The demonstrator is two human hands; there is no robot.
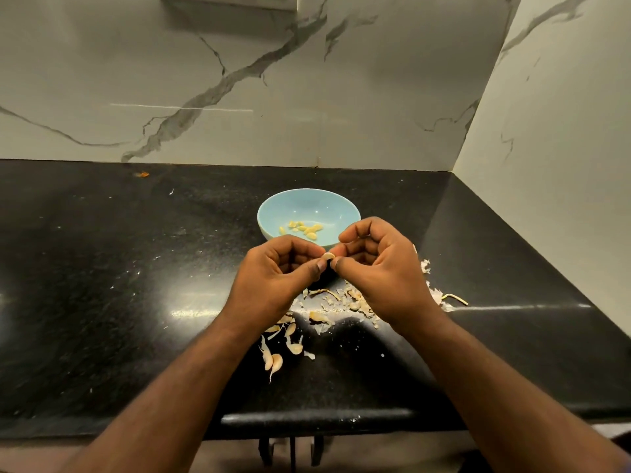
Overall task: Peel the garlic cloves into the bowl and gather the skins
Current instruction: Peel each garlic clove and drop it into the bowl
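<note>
Marble-veined wall panels meet in a corner behind a black speckled table [102, 268], and over at its far left edge, close to the wall, sits a small orange scrap [142, 174] that has nothing to do with the job. Moving along, two cloves still in their skins [273, 361] lie near the front of the table, just left of the gap between the forearms, so by my reckoning there is peeling left to do. Above them the left hand [273, 278] is curled, thumb and fingers closed narrowly on one end of a pale garlic clove [328, 256]; whether that clove is fully bare I cannot tell, as most of it is hidden. Just behind the hands stands the light blue bowl [309, 203], with a handful of yellowish peeled cloves [304, 229] lying in its bottom, so a fair part of the work looks done. Below the hands a loose litter of papery skins [327, 312] and dry stem bits is spread across the table, not heaped, which tells me the gathering has not begun. The right hand [382, 268] mirrors the left, its fingers bent in and its thumb tip pinching the other end of the same clove, apparently picking at the skin. Further right, past that wrist, more skin flakes and a thin stalk [456, 298] lie apart from the main scatter and will need sweeping in too.
</note>
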